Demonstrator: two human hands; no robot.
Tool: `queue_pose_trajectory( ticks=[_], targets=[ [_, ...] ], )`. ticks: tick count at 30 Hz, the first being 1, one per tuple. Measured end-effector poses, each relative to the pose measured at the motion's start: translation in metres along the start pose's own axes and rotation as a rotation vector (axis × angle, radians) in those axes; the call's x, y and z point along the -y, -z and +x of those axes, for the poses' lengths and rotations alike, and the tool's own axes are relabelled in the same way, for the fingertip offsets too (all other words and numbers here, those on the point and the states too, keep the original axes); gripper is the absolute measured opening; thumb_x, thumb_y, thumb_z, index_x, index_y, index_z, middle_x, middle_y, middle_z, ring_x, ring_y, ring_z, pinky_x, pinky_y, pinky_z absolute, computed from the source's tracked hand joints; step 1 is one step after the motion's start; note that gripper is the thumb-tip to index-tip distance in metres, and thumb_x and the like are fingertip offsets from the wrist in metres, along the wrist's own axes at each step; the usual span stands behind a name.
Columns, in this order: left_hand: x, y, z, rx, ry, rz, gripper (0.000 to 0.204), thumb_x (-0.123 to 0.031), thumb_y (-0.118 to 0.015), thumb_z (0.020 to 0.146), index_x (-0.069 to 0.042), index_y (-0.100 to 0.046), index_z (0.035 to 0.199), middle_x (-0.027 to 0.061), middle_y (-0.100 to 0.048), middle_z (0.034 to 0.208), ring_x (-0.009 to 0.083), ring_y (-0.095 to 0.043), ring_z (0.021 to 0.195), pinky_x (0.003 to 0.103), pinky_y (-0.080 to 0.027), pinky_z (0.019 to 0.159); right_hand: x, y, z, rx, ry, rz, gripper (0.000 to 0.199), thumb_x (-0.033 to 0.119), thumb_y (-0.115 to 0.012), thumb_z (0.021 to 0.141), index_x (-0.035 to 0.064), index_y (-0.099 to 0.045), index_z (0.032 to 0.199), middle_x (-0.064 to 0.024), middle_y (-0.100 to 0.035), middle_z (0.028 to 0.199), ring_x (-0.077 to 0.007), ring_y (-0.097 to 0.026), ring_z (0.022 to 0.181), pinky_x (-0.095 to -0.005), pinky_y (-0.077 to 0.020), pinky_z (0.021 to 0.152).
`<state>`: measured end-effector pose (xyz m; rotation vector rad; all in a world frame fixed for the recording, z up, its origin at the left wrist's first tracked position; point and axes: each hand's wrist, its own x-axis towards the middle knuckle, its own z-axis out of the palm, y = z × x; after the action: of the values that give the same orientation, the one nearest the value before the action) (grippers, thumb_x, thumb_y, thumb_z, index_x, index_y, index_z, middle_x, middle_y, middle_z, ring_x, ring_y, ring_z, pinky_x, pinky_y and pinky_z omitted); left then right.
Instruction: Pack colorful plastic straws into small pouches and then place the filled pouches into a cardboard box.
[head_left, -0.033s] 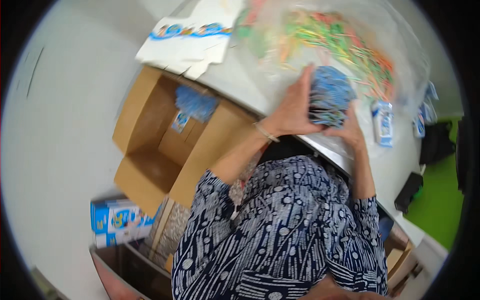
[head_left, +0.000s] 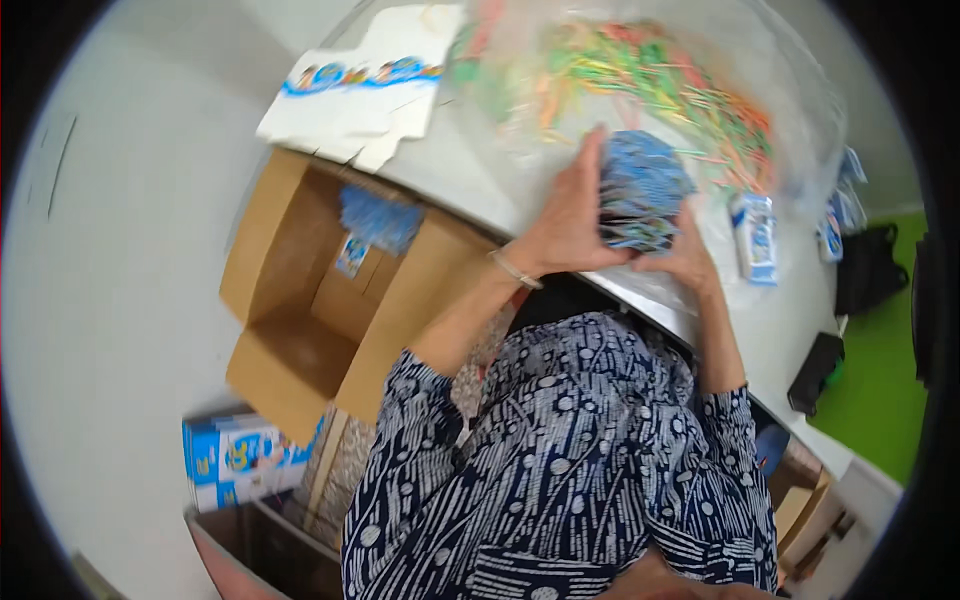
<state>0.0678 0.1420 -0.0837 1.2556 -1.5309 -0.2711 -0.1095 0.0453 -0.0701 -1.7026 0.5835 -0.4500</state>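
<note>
Between my two hands is a thick stack of small blue packets [head_left: 643, 190], held over the near edge of the table. My left hand [head_left: 572, 215] presses its left side, fingers reaching up along it. On the lower right side, my right hand [head_left: 690, 252] grips the same stack, with part of its fingers hidden behind it. Just beyond the stack lies a clear plastic bag [head_left: 800, 110] with many thin sticks [head_left: 690, 85] in green, yellow, orange and pink. A single blue-and-white packet [head_left: 757, 240] lies on the table to the right of my right hand.
An open cardboard box [head_left: 290, 345] at the table's left edge holds a bundle of blue packets [head_left: 382, 220]. A flattened white carton [head_left: 350, 95] lies at the far left of the table [head_left: 480, 165]. Blue-and-white boxes [head_left: 240, 455] and a bin [head_left: 265, 550] stand lower left.
The whole view has shifted slightly, so the table and hands appear a little further left. Both hands keep hold of the stack.
</note>
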Motion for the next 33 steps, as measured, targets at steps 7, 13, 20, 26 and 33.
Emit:
queue_pose_trajectory(
  ticks=[7,13,20,26,33],
  targets=[
    [0.003,-0.017,0.007,0.115,0.043,-0.214,0.135,-0.008,-0.085,0.058,-0.003,0.022,0.14,0.0241,-0.022,0.142,0.0339,-0.033,0.13,0.042,-0.03,0.107,-0.007,0.003,0.003,0.045,0.017,0.101,0.126,0.026,-0.093,0.05,-0.0001,-0.012,0.143,-0.0145,-0.04,0.138,-0.0243,-0.037,0.129,-0.036,-0.0288,0.108],
    [0.003,-0.01,0.009,0.131,-0.032,-0.236,0.133,-0.011,-0.085,0.06,-0.003,0.021,0.14,0.0231,-0.02,0.143,0.0328,-0.032,0.13,0.043,-0.029,0.108,-0.005,0.001,0.006,0.037,0.111,0.119,0.116,0.026,-0.091,0.054,-0.0004,-0.019,0.14,-0.0147,-0.043,0.135,-0.0241,-0.04,0.126,-0.0352,-0.0309,0.107],
    [-0.017,0.037,0.038,0.438,0.001,0.034,0.123,-0.027,-0.084,0.058,0.002,0.0,0.143,0.0276,-0.017,0.143,0.0414,-0.021,0.135,0.044,-0.021,0.112,0.006,0.002,0.003,0.011,0.051,0.113,0.113,0.026,-0.091,0.054,0.0,-0.023,0.139,-0.0156,-0.046,0.132,-0.0235,-0.042,0.125,-0.0364,-0.0322,0.106],
    [-0.02,0.04,0.058,0.559,-0.08,0.06,0.113,-0.031,-0.082,0.061,0.0,-0.01,0.142,0.0265,-0.022,0.138,0.0429,-0.024,0.131,0.045,-0.027,0.109,-0.01,0.003,0.01,0.016,0.161,-0.022,0.114,0.032,-0.091,0.053,-0.0002,-0.023,0.138,-0.0189,-0.049,0.128,-0.0295,-0.046,0.121,-0.0392,-0.0343,0.103],
    [-0.038,0.038,0.071,0.626,-0.05,0.208,0.106,-0.03,-0.08,0.063,0.0,-0.016,0.142,0.0256,-0.026,0.138,0.0417,-0.03,0.13,0.043,-0.031,0.107,-0.012,-0.003,0.017,-0.071,0.151,-0.108,0.112,0.044,-0.086,0.053,0.0,-0.025,0.136,-0.0253,-0.048,0.123,-0.0403,-0.047,0.115,-0.0447,-0.0381,0.097]
  ],
)
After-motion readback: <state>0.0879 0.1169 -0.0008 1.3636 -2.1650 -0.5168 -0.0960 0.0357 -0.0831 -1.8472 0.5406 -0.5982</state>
